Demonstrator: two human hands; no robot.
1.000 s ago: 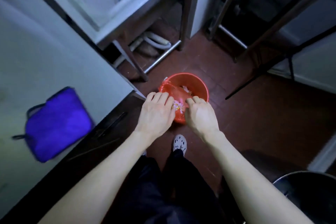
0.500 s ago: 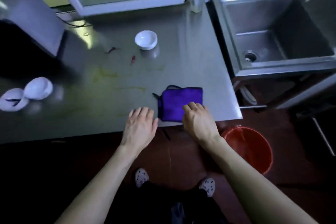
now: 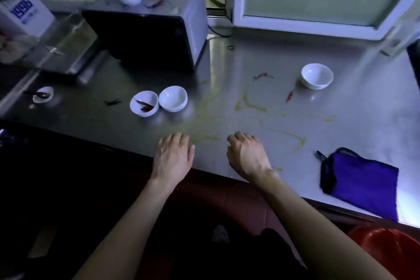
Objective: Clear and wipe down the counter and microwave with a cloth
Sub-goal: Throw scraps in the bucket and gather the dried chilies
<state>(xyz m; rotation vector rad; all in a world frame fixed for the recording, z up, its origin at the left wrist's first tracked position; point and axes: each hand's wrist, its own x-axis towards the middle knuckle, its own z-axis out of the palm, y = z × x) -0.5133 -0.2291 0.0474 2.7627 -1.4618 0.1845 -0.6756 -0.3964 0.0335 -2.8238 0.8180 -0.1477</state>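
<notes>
Both hands empty over near edge of yellow-smeared stainless-steel desk (image 3: 352, 120): left hand (image 3: 173, 157) flat, fingers relaxed; right hand (image 3: 246, 154) loosely curled. Well right, at desk edge: folded purple cloth (image 3: 361, 184). Back left: white microwave (image 3: 159, 29).

Microwave (image 3: 159, 29) rear left on counter (image 3: 227, 88), cloth (image 3: 361, 182) front right.
</notes>
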